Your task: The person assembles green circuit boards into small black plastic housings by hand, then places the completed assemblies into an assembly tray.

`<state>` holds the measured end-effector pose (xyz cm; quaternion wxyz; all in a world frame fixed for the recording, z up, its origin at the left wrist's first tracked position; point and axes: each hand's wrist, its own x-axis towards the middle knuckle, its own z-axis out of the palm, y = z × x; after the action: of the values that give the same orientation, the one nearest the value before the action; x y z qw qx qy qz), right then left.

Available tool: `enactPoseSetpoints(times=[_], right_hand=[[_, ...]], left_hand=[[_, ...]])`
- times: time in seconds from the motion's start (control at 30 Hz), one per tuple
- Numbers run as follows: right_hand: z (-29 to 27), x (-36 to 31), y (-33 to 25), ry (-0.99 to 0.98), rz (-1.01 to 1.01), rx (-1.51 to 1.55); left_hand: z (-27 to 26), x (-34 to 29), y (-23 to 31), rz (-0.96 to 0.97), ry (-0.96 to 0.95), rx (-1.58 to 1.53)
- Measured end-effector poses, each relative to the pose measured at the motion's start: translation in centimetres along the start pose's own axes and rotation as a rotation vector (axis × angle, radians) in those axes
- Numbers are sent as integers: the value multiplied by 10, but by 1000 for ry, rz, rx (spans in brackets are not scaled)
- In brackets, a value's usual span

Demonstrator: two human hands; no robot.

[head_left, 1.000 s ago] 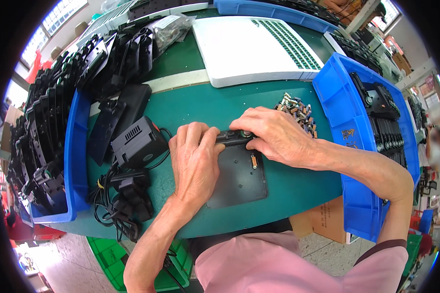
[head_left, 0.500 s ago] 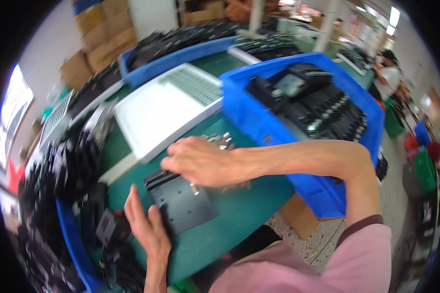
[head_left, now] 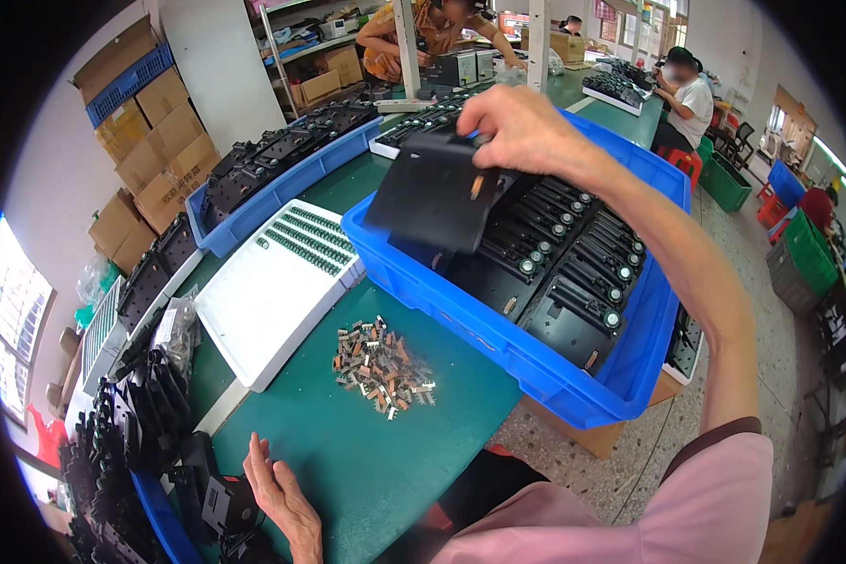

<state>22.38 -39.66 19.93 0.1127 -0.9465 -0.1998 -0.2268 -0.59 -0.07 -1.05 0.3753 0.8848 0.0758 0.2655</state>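
Panel (head_left: 428, 199) now off table (head_left: 376, 470), above bin (head_left: 573, 393)

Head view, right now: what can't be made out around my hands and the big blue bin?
All in the head view:
Black panel: its far face is turned away, and your right hand covers part of its upper edge.
Big blue bin: the raised panel hides some of the inside.
Loose small parts: too small and jumbled to count.
Left hand: the forearm behind it is cut off by the lower edge.
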Motion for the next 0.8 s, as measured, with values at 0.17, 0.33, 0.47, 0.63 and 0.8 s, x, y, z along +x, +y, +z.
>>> enactPoseSetpoints(times=[0.17, 0.33, 0.47, 0.63, 0.8], right_hand=[[2, 14, 56, 7, 265, -160], [35, 18, 84, 30, 379, -209], [51, 21, 85, 17, 361, -210], [60, 23, 81, -23, 364, -234], [69, 23, 78, -44, 354, -240]], left_hand=[[2, 1, 2, 1, -2, 6], [1, 0, 3, -4, -15, 17], [0, 1, 7, -37, -36, 13], [1, 1, 4, -47, -44, 18], [0, 0, 3, -39, -55, 15]])
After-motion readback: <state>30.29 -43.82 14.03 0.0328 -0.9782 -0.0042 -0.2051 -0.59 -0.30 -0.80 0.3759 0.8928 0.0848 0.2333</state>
